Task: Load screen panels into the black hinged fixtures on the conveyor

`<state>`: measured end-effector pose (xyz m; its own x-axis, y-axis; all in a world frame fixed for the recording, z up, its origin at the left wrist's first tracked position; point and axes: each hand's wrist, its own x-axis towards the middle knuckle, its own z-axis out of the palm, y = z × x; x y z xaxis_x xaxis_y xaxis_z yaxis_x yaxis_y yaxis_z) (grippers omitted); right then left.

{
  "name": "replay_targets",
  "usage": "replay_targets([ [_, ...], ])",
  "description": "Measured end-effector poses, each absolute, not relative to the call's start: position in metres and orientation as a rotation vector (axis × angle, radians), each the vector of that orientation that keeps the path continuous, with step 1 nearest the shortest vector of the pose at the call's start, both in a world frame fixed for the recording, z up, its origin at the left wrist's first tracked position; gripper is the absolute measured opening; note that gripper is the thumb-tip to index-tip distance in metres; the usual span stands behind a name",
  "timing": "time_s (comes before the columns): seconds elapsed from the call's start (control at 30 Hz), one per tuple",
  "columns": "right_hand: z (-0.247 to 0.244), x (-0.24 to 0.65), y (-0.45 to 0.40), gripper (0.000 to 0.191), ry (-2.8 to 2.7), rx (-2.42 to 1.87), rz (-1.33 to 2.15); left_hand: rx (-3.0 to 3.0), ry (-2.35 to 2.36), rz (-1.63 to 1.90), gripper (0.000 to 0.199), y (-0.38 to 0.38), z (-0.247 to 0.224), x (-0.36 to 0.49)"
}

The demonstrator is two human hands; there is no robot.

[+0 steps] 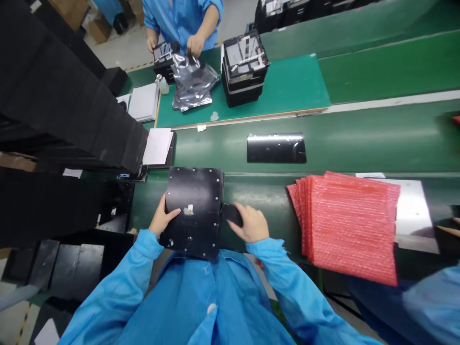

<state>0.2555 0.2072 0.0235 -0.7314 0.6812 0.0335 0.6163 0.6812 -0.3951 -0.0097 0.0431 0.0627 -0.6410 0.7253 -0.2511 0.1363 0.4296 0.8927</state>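
Observation:
A black, flat, box-like case [196, 196] with small light studs along its edges stands at the front edge of the green bench. My left hand [163, 219] is closed on its left side, thumb lying over the top face. At the case's right side, my right hand [251, 223] grips a small dark rounded piece [232, 214], whose kind I cannot make out. That piece is close against the case's edge, and the hand is slightly blurred. A torn pale label [188, 209] sticks to the case's top.
Red bubble-wrap bags [354, 225] are stacked on the right. A glossy black panel [276, 148] lies farther back. Tall black stacks [64, 81] rise on the left. Across the bench, a co-worker [183, 24] handles silver antistatic bags [194, 81] beside stacked black trays [244, 67].

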Motion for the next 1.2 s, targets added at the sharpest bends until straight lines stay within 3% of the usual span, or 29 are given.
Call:
replay_targets([
  [0.2, 0.095, 0.218, 0.208, 0.042, -3.225, -0.792, 0.398, 0.869, 2.187, 1.0, 0.089, 0.052, 0.076, -0.011],
  [0.33, 0.105, 0.212, 0.215, 0.045, -3.313, -0.683, 0.428, 1.273, 2.341, 0.513, 0.097, 0.069, 0.089, 0.056],
  [0.43, 0.089, 0.216, 0.227, 0.046, -3.226, -0.687, 0.748, 1.372, 2.315, 0.344, 0.093, 0.077, 0.105, 0.114],
  [0.53, 0.05, 0.226, 0.25, 0.047, -3.006, -0.787, 1.198, 1.23, 2.288, 0.562, 0.09, 0.064, 0.135, 0.115],
  [0.67, -0.01, 0.241, 0.261, 0.053, -2.552, -1.239, 1.081, 0.924, 2.021, 1.113, 0.089, 0.027, 0.164, 0.037],
  [0.8, -0.031, 0.233, 0.21, 0.068, -2.186, -1.046, 1.419, 0.405, 1.866, 1.311, 0.089, 0.015, 0.129, -0.02],
  [0.93, -0.025, 0.204, 0.15, 0.08, -1.807, -1.003, 1.786, 0.152, 1.733, 1.348, 0.086, 0.027, 0.077, -0.016],
  [1.1, -0.018, 0.197, 0.147, 0.086, -1.828, -1.096, 1.75, 0.18, 1.629, 1.425, 0.062, 0.035, 0.067, -0.004],
  [1.2, 0.002, 0.209, 0.157, 0.082, -2.089, -1.112, 1.411, 0.198, 1.709, 1.393, 0.054, 0.04, 0.062, -0.008],
])
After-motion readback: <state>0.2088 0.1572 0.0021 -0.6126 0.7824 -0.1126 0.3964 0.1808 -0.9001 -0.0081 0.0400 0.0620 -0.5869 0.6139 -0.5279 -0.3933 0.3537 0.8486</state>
